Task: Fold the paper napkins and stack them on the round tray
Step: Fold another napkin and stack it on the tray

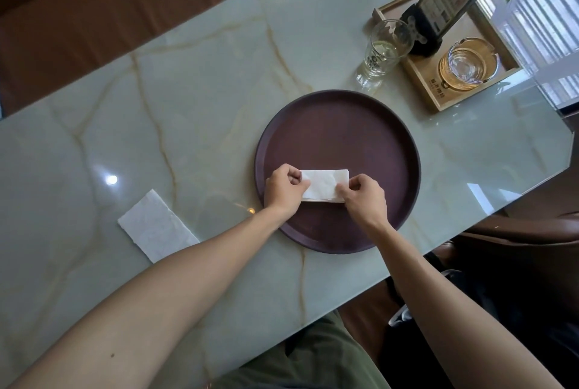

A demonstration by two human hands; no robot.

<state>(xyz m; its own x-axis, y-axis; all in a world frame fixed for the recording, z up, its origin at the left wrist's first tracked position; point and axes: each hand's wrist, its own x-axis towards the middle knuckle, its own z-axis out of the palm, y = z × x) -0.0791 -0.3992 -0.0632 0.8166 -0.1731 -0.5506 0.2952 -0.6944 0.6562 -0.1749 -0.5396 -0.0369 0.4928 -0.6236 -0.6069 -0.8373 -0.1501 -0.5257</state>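
Left hand (283,189) and right hand (363,197) each pinch a short end of the folded napkin (324,185), fingers curled on it, over the near part of the round tray (338,125). Thin, soft, near weightless paper, likely tears or unfolds easily; best held lightly at ends or crease. Second napkin (156,226) lies flat on the tabletop (188,91) near its near-left edge, untouched.

Glossy marble-look table (188,81), matt brown round tray (338,125), soft paper napkin (324,183) (slightly crinkled)
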